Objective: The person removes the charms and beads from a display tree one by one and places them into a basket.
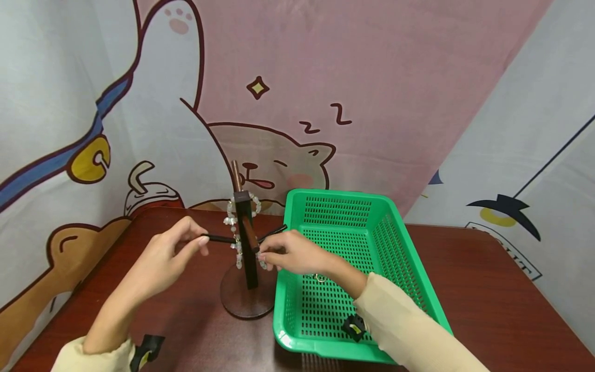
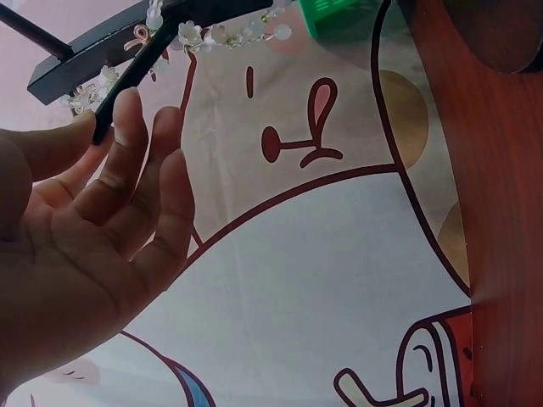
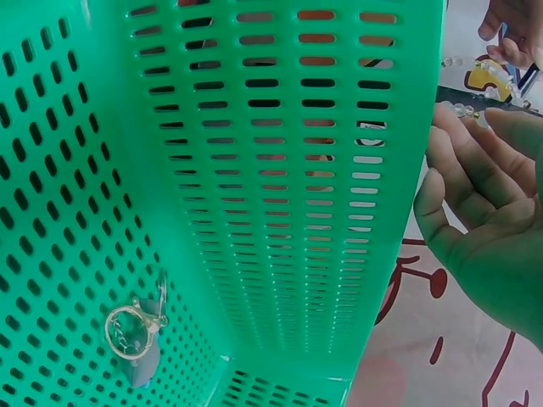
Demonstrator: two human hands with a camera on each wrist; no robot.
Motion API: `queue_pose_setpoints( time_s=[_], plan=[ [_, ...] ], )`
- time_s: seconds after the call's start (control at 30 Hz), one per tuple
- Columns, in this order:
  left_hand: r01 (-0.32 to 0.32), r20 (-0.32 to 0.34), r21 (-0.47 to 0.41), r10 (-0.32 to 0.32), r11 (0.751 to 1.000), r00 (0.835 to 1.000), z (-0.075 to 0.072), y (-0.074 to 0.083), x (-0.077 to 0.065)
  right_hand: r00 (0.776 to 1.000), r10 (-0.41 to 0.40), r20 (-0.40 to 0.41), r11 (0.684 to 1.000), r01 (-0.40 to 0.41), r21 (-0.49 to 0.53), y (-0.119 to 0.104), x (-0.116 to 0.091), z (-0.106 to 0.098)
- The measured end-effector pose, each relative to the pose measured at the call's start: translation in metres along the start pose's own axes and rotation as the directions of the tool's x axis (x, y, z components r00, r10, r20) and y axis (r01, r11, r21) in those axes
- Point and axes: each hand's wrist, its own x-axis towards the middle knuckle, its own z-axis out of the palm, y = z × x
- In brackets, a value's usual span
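A dark stand with a round base and several pegs stands left of the green basket. Strings of clear beads with flower charms hang about its post. Between thumb and fingertips, my left hand pinches the end of a black peg, its other fingers loosely bent. On the stand's right side, my right hand pinches a clear beaded strand with thumb and fingers. The post and fingers hide part of that strand.
Right of the stand sits the green slotted basket, beneath my right forearm. Inside it lies a gold ring-shaped trinket. A brown peg juts toward me from the post. Behind the red-brown table hangs a cartoon-printed cloth.
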Motion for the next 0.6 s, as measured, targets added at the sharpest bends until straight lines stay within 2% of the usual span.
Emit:
queue_pose_setpoints(
  time_s=[0.27, 0.6],
  plan=[
    [-0.011, -0.001, 0.002, 0.011, 1.000, 1.000, 0.0000, -0.0001, -0.0003, 1.000, 0.004, -0.001, 0.999, -0.003, 0.052, -0.0024, 0.0002, 0.0001],
    [-0.013, -0.002, 0.005, 0.013, 1.000, 1.000, 0.0006, -0.0004, -0.0004, 1.000, 0.022, -0.005, 0.999, -0.022, 0.041, -0.0046, -0.0025, -0.0044]
  ],
)
